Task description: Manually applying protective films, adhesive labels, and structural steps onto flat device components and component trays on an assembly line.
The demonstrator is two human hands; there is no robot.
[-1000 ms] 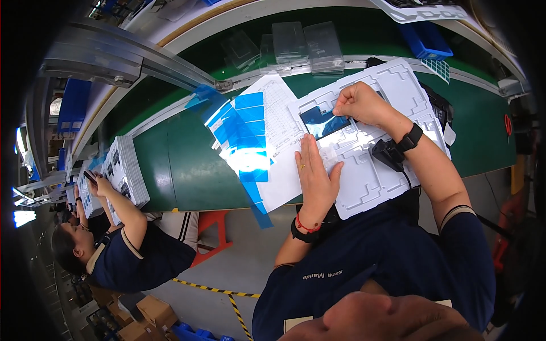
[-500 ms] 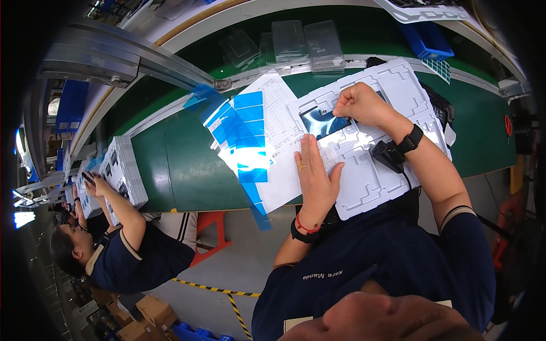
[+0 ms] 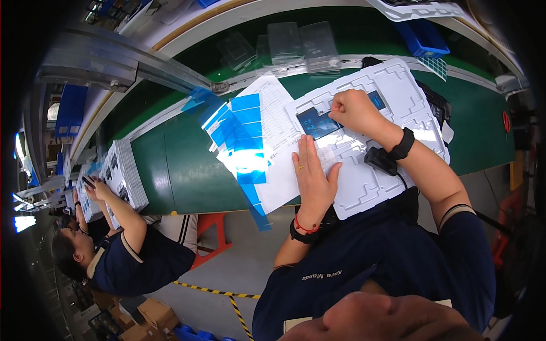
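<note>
A white moulded plastic tray (image 3: 364, 192) lies at an angle before me, with shaped recesses. In its upper left recess sits a dark, glossy rectangular panel (image 3: 314, 123), like a small screen. My right hand (image 3: 359, 111) is closed in a pinch at the panel's right part; whatever is between the fingertips is too small to make out. Flat on the tray's left side, just below the panel, rests my left hand (image 3: 314, 177), its fingers straight and thumb apart. A second dark panel (image 3: 377, 101) shows partly behind my right hand.
Left of the tray lie printed sheets (image 3: 278, 96) and strips of blue film (image 3: 239, 128). Clear plastic boxes (image 3: 320, 45) stand at the back, a blue bin (image 3: 424, 40) back right. A black device (image 3: 380, 161) hangs at my right wrist. Another person (image 3: 131, 250) works at left beside stacked trays (image 3: 122, 176).
My right hand has shifted slightly left and down at the panel. The panel's bright, wavy reflection has given way to a darker, even surface. My left hand stays nearly still.
</note>
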